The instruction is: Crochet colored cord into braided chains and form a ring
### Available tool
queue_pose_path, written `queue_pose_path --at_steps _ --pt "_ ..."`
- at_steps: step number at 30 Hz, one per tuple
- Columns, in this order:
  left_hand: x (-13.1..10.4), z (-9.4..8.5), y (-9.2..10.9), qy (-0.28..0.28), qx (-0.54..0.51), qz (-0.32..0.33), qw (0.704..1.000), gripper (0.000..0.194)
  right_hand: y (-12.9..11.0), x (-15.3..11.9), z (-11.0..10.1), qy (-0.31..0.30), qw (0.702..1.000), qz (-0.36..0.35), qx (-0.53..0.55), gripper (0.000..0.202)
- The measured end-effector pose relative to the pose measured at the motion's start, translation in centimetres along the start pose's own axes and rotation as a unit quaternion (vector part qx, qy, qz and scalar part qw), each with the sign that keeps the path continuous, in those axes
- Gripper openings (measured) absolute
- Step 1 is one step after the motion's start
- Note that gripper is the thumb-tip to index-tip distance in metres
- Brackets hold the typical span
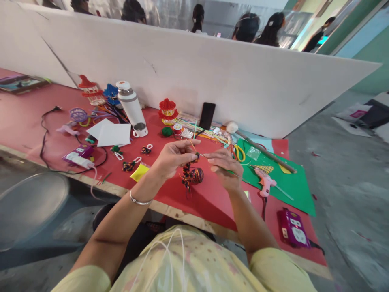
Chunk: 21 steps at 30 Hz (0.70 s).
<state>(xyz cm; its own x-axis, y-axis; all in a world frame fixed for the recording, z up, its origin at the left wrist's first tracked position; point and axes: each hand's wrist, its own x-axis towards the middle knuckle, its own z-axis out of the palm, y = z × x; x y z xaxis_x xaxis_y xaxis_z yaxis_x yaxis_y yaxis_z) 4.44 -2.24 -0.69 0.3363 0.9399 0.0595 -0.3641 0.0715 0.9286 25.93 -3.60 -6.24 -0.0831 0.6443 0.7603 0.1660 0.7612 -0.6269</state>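
L hand (173, 157): thumb and fingers pinch a small yarn piece (197, 157) btwn their tips, no visible gap, w/ an orange strand (191, 143) rising by the forefinger.
R hand (226, 167): fingers closed round a thin hook tool (230, 172), its metal end pointing at the pinched piece; prob. a crochet hook, tho the tip is too small to confirm.
Hook technique: best worked in short, level strokes, tip turned to catch one strand and slip thru w/o splitting the fibers.
Strand tension: light, even feed off the L forefinger suits it; too tight chokes the loops, too slack drops them. Pinch should sit close to the hook's entry pt.
Yarn piece: in midair btwn the two hands, above the red tabletop (217, 202).
Yarn ball (197, 175): multicolored, just below the hands, beside a dark knotted cluster (186, 178).
L side: beaded trinkets (128, 166), yellow packet (140, 172), white flask (131, 106) upright.
R side: scissors (240, 153), pink glue gun (265, 181) on green sheet (296, 192), purple power strip (294, 228) nr the table edge.
Far side: black phone (207, 115) propped by a white partition (188, 67); people seated beyond.
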Motion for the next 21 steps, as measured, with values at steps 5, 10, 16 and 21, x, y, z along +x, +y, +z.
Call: queue_pose_path --at_steps 5,10,16,21 --pt "0.0 -0.4 -0.3 -0.008 -0.008 -0.017 1.000 0.046 -0.4 0.0 -0.7 -0.035 0.999 -0.033 -0.017 0.027" --pt "0.1 -0.6 -0.1 -0.011 0.006 -0.030 0.999 0.048 -0.8 0.6 -1.5 -0.074 0.996 -0.028 -0.027 0.024" --pt "0.4 -0.9 0.4 -0.030 0.034 -0.046 0.998 0.044 -1.6 1.4 -2.4 -0.131 0.990 -0.034 -0.040 0.029" --pt "0.6 -1.1 0.2 -0.041 0.049 -0.038 0.997 0.043 -1.7 1.4 -2.8 -0.144 0.988 -0.049 -0.039 0.034"
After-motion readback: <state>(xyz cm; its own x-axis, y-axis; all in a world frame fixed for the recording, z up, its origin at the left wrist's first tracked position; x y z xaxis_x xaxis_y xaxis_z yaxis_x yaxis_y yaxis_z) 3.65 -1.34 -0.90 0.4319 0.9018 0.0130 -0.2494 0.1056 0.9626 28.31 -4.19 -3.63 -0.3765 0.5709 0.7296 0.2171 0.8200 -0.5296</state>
